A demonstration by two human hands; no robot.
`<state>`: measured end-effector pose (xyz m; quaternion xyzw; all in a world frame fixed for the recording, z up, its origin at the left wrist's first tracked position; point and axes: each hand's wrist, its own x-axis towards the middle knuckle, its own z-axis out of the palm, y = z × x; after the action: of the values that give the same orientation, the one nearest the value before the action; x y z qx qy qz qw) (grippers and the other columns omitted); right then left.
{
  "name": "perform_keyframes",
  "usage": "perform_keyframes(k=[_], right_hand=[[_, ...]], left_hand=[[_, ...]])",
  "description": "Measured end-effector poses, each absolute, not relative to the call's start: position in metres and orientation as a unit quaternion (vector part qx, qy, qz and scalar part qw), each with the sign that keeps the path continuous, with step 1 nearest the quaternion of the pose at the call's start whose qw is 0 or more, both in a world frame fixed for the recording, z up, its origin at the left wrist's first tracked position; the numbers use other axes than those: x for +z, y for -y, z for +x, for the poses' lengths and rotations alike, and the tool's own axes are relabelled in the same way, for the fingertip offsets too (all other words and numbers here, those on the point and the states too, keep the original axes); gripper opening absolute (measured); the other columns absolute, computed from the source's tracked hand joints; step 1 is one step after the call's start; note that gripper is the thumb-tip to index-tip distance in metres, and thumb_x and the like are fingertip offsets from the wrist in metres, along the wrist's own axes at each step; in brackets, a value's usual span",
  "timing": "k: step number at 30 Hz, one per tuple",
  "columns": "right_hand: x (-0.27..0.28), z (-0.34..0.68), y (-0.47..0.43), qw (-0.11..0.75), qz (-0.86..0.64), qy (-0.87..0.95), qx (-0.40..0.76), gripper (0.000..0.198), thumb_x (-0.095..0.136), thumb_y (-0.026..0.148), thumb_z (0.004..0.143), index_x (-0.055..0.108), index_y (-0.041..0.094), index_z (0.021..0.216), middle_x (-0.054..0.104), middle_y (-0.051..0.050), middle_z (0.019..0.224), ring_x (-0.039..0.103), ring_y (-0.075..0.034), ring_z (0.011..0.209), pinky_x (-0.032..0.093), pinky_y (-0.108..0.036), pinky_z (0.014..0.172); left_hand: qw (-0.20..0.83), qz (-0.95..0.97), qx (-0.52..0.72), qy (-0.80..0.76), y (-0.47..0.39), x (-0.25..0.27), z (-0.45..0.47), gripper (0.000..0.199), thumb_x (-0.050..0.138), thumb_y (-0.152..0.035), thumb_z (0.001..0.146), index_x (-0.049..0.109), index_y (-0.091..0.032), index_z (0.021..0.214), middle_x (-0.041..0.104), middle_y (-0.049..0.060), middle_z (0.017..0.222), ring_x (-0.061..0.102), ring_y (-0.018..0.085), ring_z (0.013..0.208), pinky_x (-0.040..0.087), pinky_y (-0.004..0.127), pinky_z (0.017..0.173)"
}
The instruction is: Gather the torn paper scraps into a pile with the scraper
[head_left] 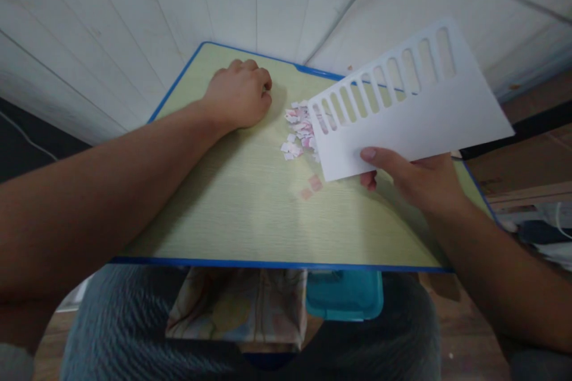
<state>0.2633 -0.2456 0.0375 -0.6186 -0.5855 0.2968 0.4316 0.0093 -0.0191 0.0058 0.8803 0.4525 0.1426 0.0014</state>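
My right hand grips the lower edge of a white card, thumb on top and fingers underneath. A row of rounded slots of graded lengths is cut along the card's far side. The card tilts above the table, and its left end covers part of a pile of small pink-and-white paper pieces. To the left of that pile, my left hand rests on the tabletop with its fingers curled in. What lies inside those fingers, if anything, is hidden. Two small pinkish squares lie nearer to me.
The pale yellow table has a blue rim and stands against a white panelled wall with a cable on it. Below the front edge are a patterned cloth item and a teal plastic box. Cardboard stands at right.
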Motion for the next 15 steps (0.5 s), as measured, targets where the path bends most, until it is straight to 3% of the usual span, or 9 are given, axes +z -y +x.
perform_keyframes(k=[4,10,15], right_hand=[[0.0362,0.2623,0.2455,0.401,-0.601,0.615,0.316,0.038,0.09,0.048,0.098,0.071,0.031,0.069,0.075,-0.003,0.065,0.07,-0.026,0.057,0.065,-0.042,0.057],[0.035,0.2602,0.2458,0.367,-0.609,0.643,0.285,0.046,0.086,0.062,0.103,0.074,0.03,0.072,0.077,-0.003,0.069,0.074,-0.027,0.065,0.07,-0.045,0.074],[0.037,0.255,0.2512,0.348,-0.597,0.66,0.295,0.049,0.086,0.063,0.102,0.075,0.029,0.069,0.079,-0.004,0.07,0.078,-0.029,0.07,0.073,-0.047,0.082]], left_hand=[[-0.002,0.883,0.141,-0.449,0.0199,0.0057,0.0093,0.055,0.045,-0.032,0.106,0.084,-0.023,0.143,0.074,0.019,0.15,0.065,0.045,0.141,0.058,0.065,0.115],[-0.011,0.879,0.144,-0.455,0.0214,0.0051,0.0097,0.051,0.046,-0.033,0.107,0.084,-0.03,0.141,0.076,0.014,0.148,0.066,0.041,0.14,0.059,0.062,0.112],[-0.011,0.88,0.136,-0.456,0.0212,0.0059,0.01,0.052,0.046,-0.034,0.106,0.084,-0.031,0.141,0.074,0.013,0.149,0.065,0.041,0.142,0.059,0.061,0.112]])
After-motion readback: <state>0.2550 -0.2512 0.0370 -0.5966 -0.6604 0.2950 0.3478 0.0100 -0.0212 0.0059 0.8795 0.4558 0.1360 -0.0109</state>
